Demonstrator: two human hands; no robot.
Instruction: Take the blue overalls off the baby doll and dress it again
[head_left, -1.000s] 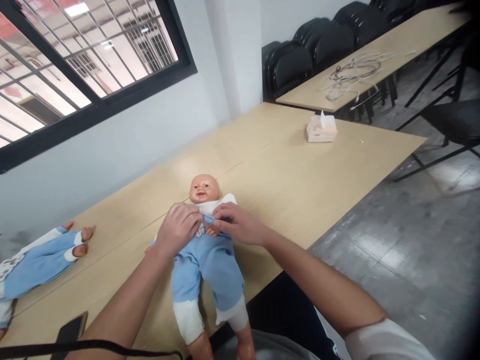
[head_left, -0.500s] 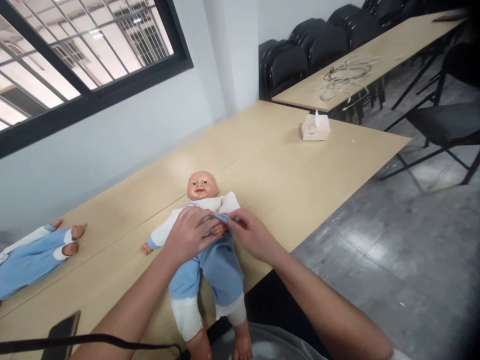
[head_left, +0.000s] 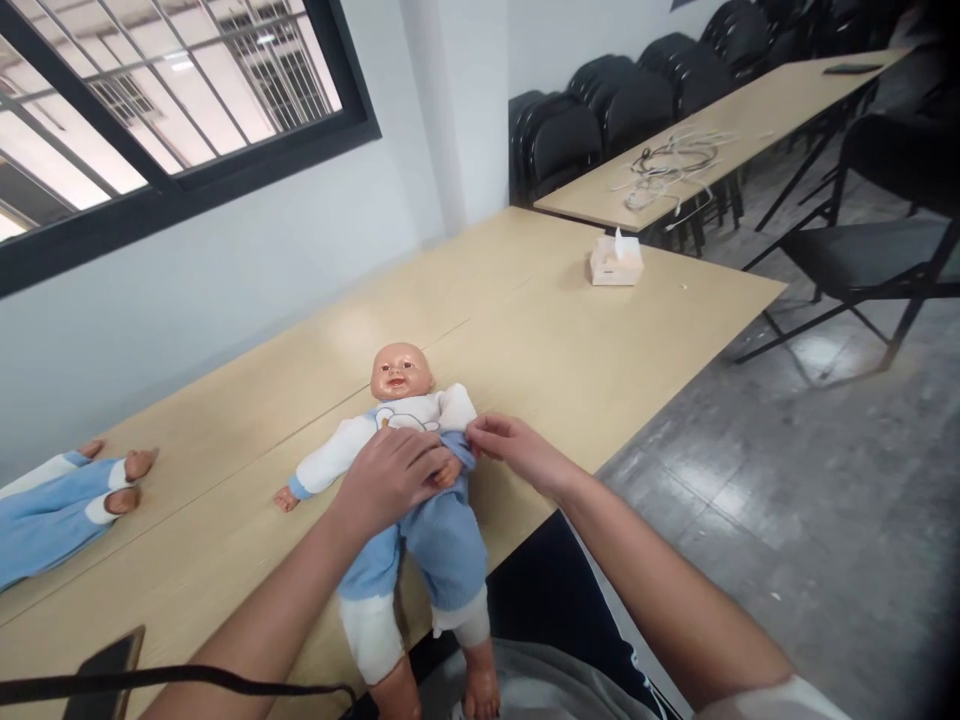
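A baby doll (head_left: 442,545) in a white and blue outfit lies on its back, its legs over the table's near edge. My left hand (head_left: 394,472) lies across the doll's belly, fingers curled round the doll's hand (head_left: 448,471) on the right side of the view. My right hand (head_left: 517,448) pinches the sleeve (head_left: 457,405) of that same arm, close to its blue cuff (head_left: 457,446). The doll's other arm (head_left: 322,462) stretches out to the left on the table. My left hand covers part of the shirt front.
A second doll (head_left: 60,510) in blue trousers lies at the left, partly out of view. A dark phone-like object (head_left: 105,670) is at lower left, with a black strap (head_left: 187,675) across it. Farther back are a tissue box (head_left: 616,262), cables (head_left: 675,165) and black chairs (head_left: 562,140).
My right hand has moved slightly outward, and the blue cuff now sits higher up the doll's forearm. My left hand stays at the doll's hand. The camera view has shifted slightly.
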